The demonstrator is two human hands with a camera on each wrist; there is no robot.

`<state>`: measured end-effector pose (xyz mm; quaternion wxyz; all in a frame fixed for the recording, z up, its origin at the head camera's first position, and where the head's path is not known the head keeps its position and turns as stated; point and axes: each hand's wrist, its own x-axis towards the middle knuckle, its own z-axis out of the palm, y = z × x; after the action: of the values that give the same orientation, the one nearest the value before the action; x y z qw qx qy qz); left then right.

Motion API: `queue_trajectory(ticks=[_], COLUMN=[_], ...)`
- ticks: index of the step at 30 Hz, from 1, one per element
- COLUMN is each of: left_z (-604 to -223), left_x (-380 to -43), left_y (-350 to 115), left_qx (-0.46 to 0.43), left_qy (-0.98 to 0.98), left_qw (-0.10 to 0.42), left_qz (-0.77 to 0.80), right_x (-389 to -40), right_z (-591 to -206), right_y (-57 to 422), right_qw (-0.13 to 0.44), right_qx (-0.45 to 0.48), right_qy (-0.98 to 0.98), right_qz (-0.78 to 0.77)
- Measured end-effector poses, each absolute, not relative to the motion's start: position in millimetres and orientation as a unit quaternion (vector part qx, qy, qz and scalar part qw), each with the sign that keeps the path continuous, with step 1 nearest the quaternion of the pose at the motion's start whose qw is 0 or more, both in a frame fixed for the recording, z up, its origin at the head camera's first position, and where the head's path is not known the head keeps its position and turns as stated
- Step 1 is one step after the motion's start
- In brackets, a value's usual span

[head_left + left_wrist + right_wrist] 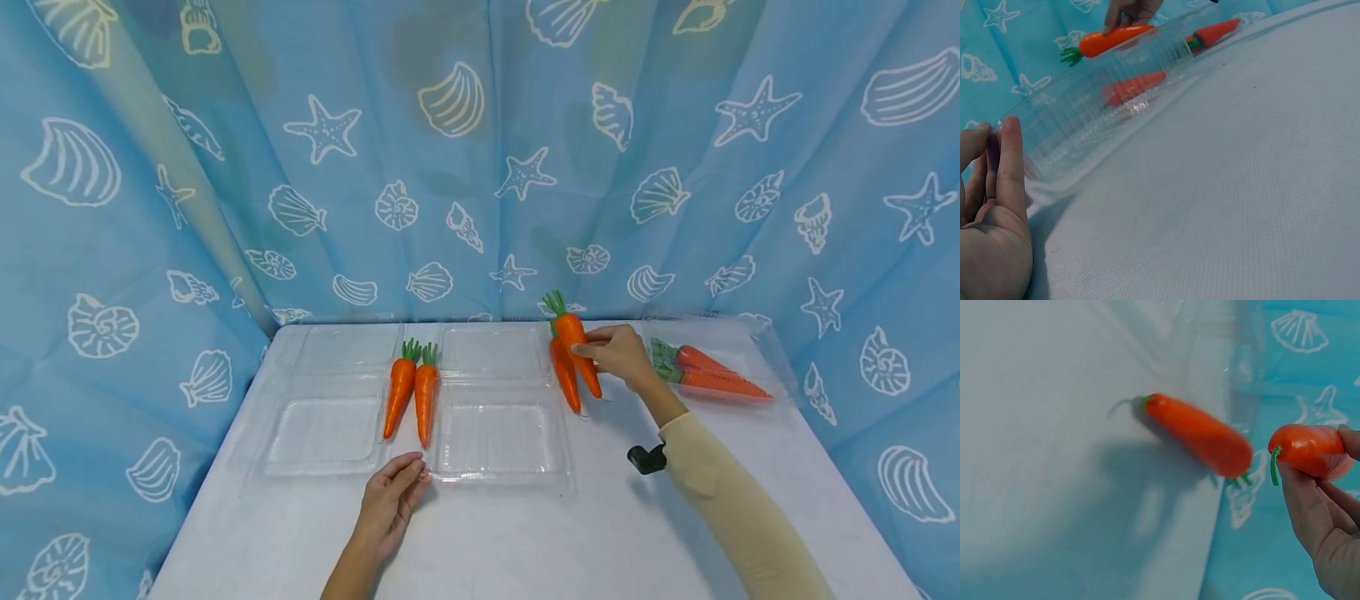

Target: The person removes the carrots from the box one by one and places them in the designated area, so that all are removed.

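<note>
Pinching, the hands [392, 507] [621, 352] hold a clear container [502, 477] and a carrot [573, 335] partly hiding another carrot [565, 377].

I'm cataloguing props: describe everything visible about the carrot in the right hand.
The glossy, tapering orange carrot, apparently plastic, has green stalks at its broad end and a thin green strand opposite. The bare right hand holds it in its fingers, raised off the white tabletop. In the head view it slants, stalks up and left, tip down and right. Nothing else visibly touches it.

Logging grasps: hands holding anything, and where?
Right hand: glossy orange tapered carrot, gripped mid-body. Left hand: clear rectangular plastic container, pinched by its near-left corner.
</note>
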<state>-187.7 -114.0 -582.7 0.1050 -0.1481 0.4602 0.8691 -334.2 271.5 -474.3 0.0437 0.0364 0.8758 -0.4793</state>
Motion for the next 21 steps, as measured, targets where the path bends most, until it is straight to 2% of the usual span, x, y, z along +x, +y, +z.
queue_trajectory(ticks=[8, 21], left_z=[-581.6, -582.2], left_x=[-187.2, -187.7], left_y=[-117.1, -114.3], left_qx=[-0.119, -0.142], left_qy=[0.458, 0.455], left_qw=[0.105, 0.104], left_qz=[0.875, 0.873], right_x=[-339.0, -344.2], right_z=[-491.4, -517.9], right_y=[280.7, 291.8], right_qw=[0.063, 0.07], right_qx=[0.093, 0.145], right_qy=[0.863, 0.867], right_qz=[-0.492, -0.471])
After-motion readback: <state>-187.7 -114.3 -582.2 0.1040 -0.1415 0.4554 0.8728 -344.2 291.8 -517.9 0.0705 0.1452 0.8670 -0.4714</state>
